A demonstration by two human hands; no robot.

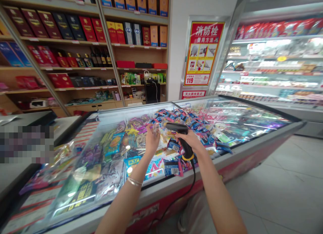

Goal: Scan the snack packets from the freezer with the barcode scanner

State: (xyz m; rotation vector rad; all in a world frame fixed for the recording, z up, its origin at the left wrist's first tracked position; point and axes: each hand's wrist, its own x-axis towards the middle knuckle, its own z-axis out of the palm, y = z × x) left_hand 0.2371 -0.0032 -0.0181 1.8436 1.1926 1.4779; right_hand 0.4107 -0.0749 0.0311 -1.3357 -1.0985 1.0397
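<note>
My right hand (189, 139) is wrapped round the grip of a black barcode scanner (177, 127) with a yellow ring and a black cable hanging below the freezer edge. The scanner's head points left toward my left hand (152, 140). My left hand is raised over the chest freezer (176, 182), fingers pinched on a small clear-wrapped packet (154, 127). A silver bracelet (134, 182) sits on my left wrist. Many wrapped ice-cream packets (196, 124) lie piled on the freezer's glass lid around both hands.
Wooden shelves (83, 42) with boxed goods fill the back wall. A red fire-hydrant sign (203, 52) hangs on a white pillar. An open refrigerated display (275, 62) stands at the right. A counter (15, 166) lies at the left, tiled floor (282, 187) at the right.
</note>
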